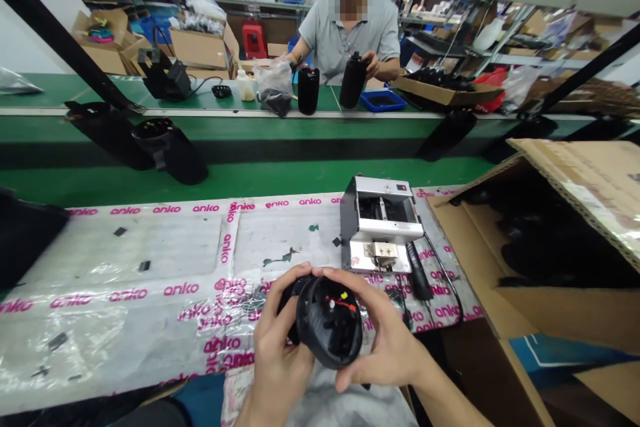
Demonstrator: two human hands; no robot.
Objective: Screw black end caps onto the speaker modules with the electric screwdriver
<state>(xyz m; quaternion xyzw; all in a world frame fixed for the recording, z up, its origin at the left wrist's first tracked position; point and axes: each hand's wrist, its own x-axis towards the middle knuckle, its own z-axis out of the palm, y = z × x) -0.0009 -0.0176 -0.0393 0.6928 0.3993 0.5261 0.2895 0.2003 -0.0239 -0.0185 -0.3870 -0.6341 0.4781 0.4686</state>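
Both hands hold a black cylindrical housing (327, 340) close to my body, tilted so its open end faces me. Inside that end are red wires with a small orange-red connector, plus a yellow and a white one. My left hand (283, 340) wraps round the left side, where another rounded black section shows behind the rim. On the right, my right hand (387, 333) curls over the top edge with its thumb under the lower rim. Just beyond the hands stands a silver and black bench machine (383, 227). A black-handled tool (419, 273) lies by its right side.
Plastic sheeting printed "anko" (165, 247) covers my bench. An open carton (480, 240) of black parts stands at right. Across the green conveyor (280, 180), which carries black cylinders (173, 150), a co-worker (350, 33) holds a black cylinder (353, 82).
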